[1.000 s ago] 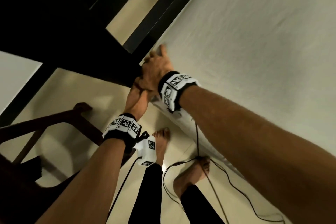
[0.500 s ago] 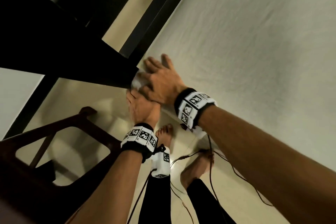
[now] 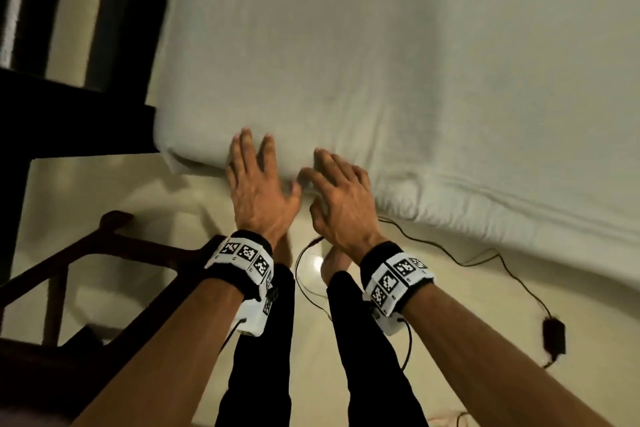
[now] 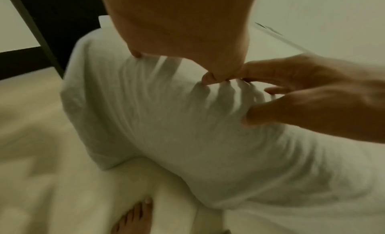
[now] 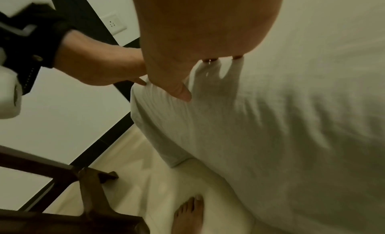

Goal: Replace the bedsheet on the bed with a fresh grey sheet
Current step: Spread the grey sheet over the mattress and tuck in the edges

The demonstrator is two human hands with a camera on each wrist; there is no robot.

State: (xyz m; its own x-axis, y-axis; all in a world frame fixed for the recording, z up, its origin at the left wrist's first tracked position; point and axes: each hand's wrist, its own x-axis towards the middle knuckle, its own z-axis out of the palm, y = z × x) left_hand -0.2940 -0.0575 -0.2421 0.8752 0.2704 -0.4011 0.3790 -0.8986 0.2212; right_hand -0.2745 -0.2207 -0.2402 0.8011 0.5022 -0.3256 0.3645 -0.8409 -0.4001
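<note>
Dark wood frames the left of the scene: a chair [image 3: 114, 253] on the pale floor and a black headboard [image 3: 69, 121] beside the mattress corner. Just right of that corner the left hand [image 3: 258, 184] lies flat with fingers spread on the grey sheet [image 3: 415, 80], at the near edge of the bed. The right hand [image 3: 341, 194] sits just beside it, fingers loosely bent, fingertips [image 5: 210, 60] touching the cloth; neither hand pinches anything. The sheet is soft, finely woven, stretched over the rounded corner, with shallow creases fanning rightward along the edge. That edge runs left to right, so smoothing likely proceeds rightward, the right hand nearer. A black cable [image 3: 502, 260] trails on the floor.
</note>
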